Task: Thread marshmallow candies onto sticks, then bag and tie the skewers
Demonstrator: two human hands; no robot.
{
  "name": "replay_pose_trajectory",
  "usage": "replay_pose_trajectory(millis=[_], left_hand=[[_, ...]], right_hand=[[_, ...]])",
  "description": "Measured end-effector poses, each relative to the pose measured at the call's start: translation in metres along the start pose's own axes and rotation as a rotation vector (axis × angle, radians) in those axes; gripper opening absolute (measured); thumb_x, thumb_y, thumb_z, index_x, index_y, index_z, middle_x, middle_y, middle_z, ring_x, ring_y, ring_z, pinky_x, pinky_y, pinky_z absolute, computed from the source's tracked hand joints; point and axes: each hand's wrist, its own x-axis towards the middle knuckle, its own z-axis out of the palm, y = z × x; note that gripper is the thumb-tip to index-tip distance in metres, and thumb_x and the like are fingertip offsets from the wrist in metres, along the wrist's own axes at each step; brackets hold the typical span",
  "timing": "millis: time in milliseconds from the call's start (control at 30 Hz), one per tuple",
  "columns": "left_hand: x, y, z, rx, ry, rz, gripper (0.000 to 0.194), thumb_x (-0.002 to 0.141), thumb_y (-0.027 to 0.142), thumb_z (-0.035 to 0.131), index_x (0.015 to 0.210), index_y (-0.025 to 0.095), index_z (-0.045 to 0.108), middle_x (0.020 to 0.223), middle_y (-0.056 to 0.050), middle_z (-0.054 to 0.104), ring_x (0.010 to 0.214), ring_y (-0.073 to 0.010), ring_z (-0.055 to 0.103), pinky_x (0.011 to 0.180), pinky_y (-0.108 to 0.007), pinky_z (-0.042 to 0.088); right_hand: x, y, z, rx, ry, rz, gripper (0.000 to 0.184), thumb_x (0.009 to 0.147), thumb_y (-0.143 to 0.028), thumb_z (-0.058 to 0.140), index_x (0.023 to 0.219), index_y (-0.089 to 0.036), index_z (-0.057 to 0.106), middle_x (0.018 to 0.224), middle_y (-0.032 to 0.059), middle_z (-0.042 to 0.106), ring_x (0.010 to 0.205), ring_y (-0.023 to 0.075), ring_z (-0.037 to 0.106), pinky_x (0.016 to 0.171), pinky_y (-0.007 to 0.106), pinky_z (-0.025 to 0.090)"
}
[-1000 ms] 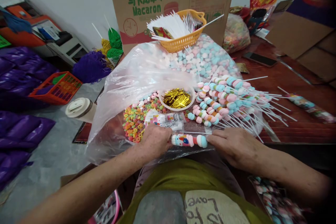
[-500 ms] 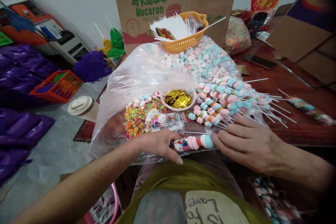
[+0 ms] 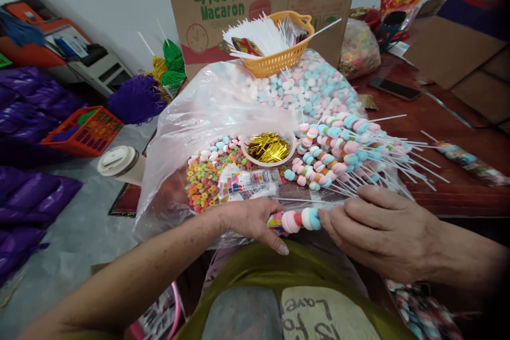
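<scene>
A marshmallow skewer (image 3: 297, 220) in pink, red, white and blue lies crosswise just in front of my body. Its left end sits in a small printed plastic bag (image 3: 275, 222). My left hand (image 3: 255, 223) is closed around that bag, thumb below and fingers above. At the skewer's blue end, my right hand (image 3: 374, 228) pinches with curled fingers; the stick is hidden inside the hand. Behind my left hand lie more printed plastic bags (image 3: 249, 185) in a loose stack. A pile of finished-looking marshmallow skewers (image 3: 342, 149) rests beyond my right hand, sticks pointing right.
A bowl of gold twist ties (image 3: 269, 147) stands mid-table beside ring candies (image 3: 203, 175). Behind are loose marshmallows (image 3: 306, 85) in clear plastic and a yellow basket (image 3: 274, 64) of white sticks. A lidded cup (image 3: 121, 163) stands left; a phone (image 3: 394, 88) lies right.
The skewer's bagged end has gone deeper into my left hand, which has shifted slightly right and down. My right hand stays at the blue end, slightly lower. The view has tilted a little.
</scene>
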Motion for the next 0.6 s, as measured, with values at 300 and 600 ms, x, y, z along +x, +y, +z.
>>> replay_pose_trajectory(millis=[300, 600], left_hand=[[-0.002, 0.005, 0.013, 0.447, 0.399, -0.093, 0.034, 0.066, 0.044, 0.062, 0.089, 0.018, 0.061, 0.074, 0.0, 0.061, 0.066, -0.0157, 0.053, 0.057, -0.023, 0.036], [0.005, 0.015, 0.02, 0.55, 0.445, -0.146, 0.036, 0.069, 0.049, 0.059, 0.088, 0.019, 0.059, 0.075, -0.003, 0.062, 0.069, -0.0191, 0.057, 0.057, -0.025, 0.037]], right_hand=[[0.01, -0.001, 0.014, 0.098, -0.146, 0.099, 0.028, 0.088, -0.012, 0.035, 0.071, -0.016, 0.057, 0.063, 0.0021, 0.054, 0.057, 0.0138, 0.038, 0.058, 0.032, 0.022], [0.02, 0.002, 0.015, 0.151, -0.18, 0.137, 0.023, 0.083, -0.009, 0.039, 0.07, -0.017, 0.056, 0.061, 0.0011, 0.052, 0.056, 0.0139, 0.039, 0.057, 0.031, 0.021]])
